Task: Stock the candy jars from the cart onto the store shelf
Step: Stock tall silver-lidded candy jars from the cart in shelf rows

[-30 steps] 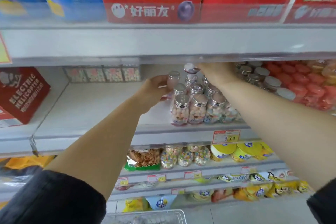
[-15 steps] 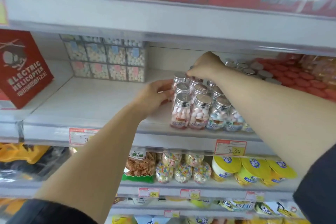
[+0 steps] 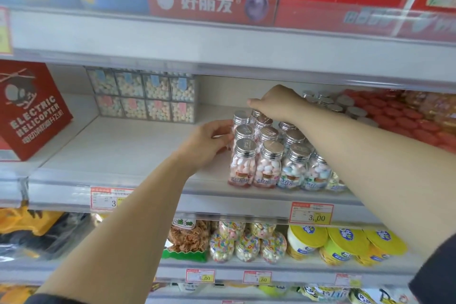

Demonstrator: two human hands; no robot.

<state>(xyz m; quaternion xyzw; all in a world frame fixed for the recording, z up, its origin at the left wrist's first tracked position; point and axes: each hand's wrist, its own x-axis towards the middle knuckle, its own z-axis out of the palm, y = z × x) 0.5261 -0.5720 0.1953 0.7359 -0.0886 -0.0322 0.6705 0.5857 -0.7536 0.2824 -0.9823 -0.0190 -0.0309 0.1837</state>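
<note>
candy jars (image 3: 269,168) stood in tight rows on the middle shelf (image 3: 123,150). left hand (image 3: 207,143) cupped the left column, fingers curled on a jar, likely to square the block. right hand (image 3: 278,103) reached over the rear caps; its finger state could not be determined.

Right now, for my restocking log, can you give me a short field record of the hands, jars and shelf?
left hand: fingers curled round the left-column candy jars
right hand: over the back jars, grip hidden
candy jars: upright, silver-lidded, in rows near the shelf front
shelf: bare stretch left of the jars
price tag: reads 3.00
</note>
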